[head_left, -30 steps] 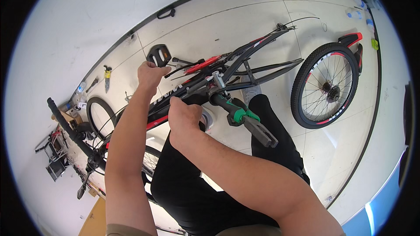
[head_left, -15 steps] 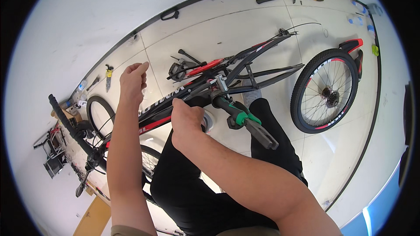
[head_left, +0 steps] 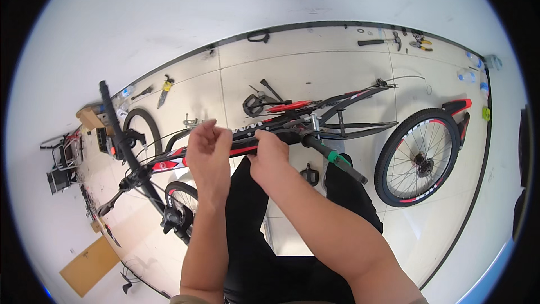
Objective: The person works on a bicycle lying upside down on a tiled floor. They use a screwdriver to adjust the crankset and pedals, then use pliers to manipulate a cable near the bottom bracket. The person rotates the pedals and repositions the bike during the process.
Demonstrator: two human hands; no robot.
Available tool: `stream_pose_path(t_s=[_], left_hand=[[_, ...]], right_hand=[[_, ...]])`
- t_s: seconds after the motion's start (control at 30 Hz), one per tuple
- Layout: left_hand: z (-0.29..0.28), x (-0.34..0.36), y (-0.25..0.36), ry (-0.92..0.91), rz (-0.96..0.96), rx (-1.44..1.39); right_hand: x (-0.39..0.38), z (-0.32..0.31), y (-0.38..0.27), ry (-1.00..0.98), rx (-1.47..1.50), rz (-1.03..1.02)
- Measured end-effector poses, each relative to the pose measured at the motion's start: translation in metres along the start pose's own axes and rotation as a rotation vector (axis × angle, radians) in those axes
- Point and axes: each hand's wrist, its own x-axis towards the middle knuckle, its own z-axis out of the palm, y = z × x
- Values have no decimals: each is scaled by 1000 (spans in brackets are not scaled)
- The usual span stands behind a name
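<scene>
A black, red and white bicycle frame [head_left: 244,150] lies across the view in front of me, its rear wheel off. My right hand [head_left: 271,155] is closed round the frame's tube, thumb on top near small round bolts; part of its fingers is hidden. Just left of it, my left hand [head_left: 208,149] is raised over the frame with loosely bent fingers apart, and no thing shows in it. Right of my right hand, a black and green bar-like part [head_left: 337,159] juts from the frame toward my leg. The handlebar [head_left: 132,160] is at the left.
A detached wheel [head_left: 417,157] rests on the right with a red and black mudguard [head_left: 457,105]. Along the far wall lie a hammer [head_left: 379,41], pliers [head_left: 421,41] and a yellow-handled tool [head_left: 166,90]. A pedal [head_left: 252,104] sticks out beyond the frame. Cardboard [head_left: 90,264] lies lower left.
My left hand has come down and right, closer to my right hand over the frame. The whole view has shifted, showing more of the wall and the handlebar.
</scene>
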Motion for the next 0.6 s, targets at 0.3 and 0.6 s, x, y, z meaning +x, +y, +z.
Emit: stream_pose_path(t_s=[0.3,0.6], left_hand=[[-129,-120,-23,302,493,454],[-197,-154,-88,346,-135,376]], right_hand=[[12,-18,-10,-279,-84,54],[-9,-28,-17,-459,-248,52]])
